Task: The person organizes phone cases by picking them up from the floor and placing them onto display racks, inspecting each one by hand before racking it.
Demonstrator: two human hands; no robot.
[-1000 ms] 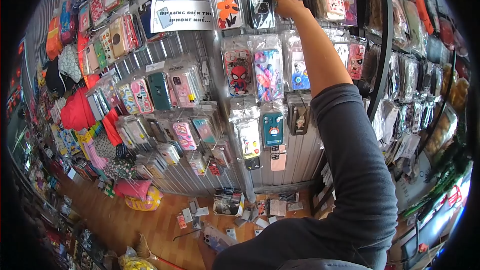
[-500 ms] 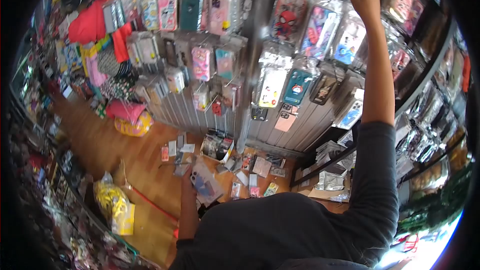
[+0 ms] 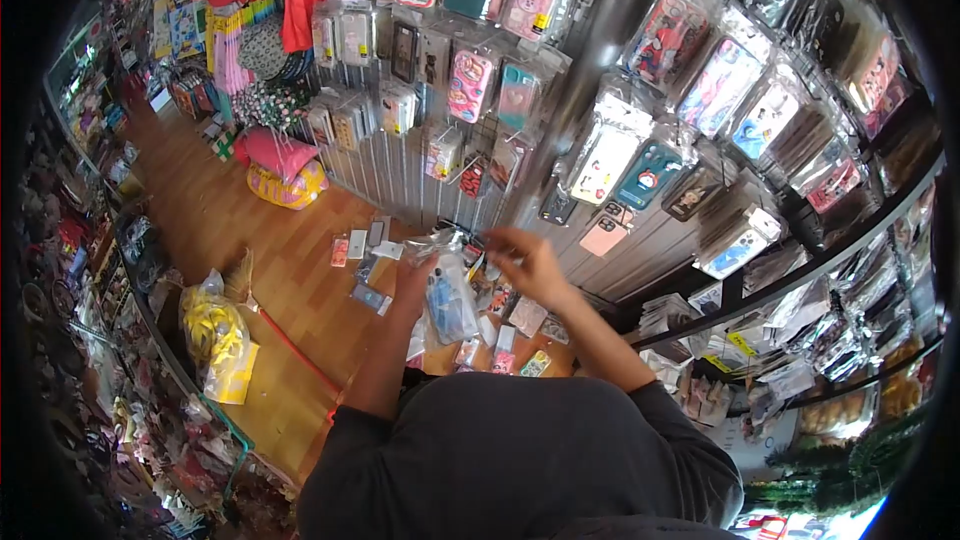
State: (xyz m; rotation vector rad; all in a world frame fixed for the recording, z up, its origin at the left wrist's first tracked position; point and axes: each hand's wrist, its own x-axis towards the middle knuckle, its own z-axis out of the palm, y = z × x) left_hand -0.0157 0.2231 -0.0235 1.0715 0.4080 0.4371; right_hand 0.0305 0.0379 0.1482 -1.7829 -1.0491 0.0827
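- The left hand (image 3: 412, 278) is raised in front of the chest, forearm angled up from the dark sleeve, and it grips a stack of clear packets (image 3: 447, 302) from the left side.
- Its fingers are closed on the stack; the thumb side is hidden behind the plastic.
- The right hand (image 3: 527, 262) is bent in from the right, elbow out, wrist turned down over the top of the stack.
- Its fingertips (image 3: 497, 243) are pinched together at the upper edge of the top packet; whether they clamp the plastic or only touch it, I cannot tell.
- The packets sit between the two hands, tilted, with a blue case showing through the front one.
- Both forearms are bare; the sleeves (image 3: 520, 460) are pushed up near the elbows.
- Below the hands, loose packets (image 3: 505, 340) lie scattered on the wooden floor (image 3: 250, 230) at the foot of the wall.
- The wall rack (image 3: 420, 170) behind carries rows of hung phone cases (image 3: 640, 175), well apart from both hands.
- A yellow bag (image 3: 222, 335) lies on the floor to the left, and a pink cushion (image 3: 280, 155) sits near the rack.
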